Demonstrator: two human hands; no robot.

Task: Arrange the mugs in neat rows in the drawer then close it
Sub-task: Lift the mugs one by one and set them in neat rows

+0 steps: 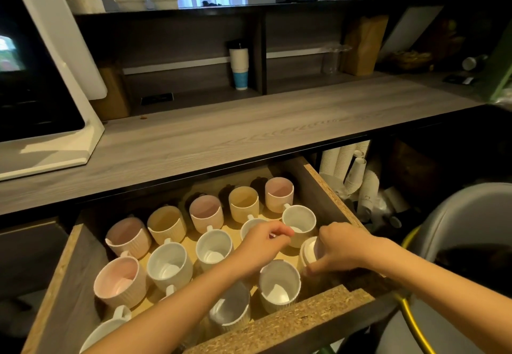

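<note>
Both hands' fingers grasp: right hand (pixel 339 245) around a tilted white mug (pixel 310 251), left hand (pixel 263 245) pinching another's rim.

The left hand (pixel 263 245) covers most of a white mug (pixel 250 226) in the open drawer (pixel 329 195); the left forearm crosses another grey mug (pixel 230 309). The right hand (pixel 342 248) hides the far side of a tilted mug (pixel 310 251). A mug (pixel 102 331) at bottom left is cut by the frame edge.
</note>
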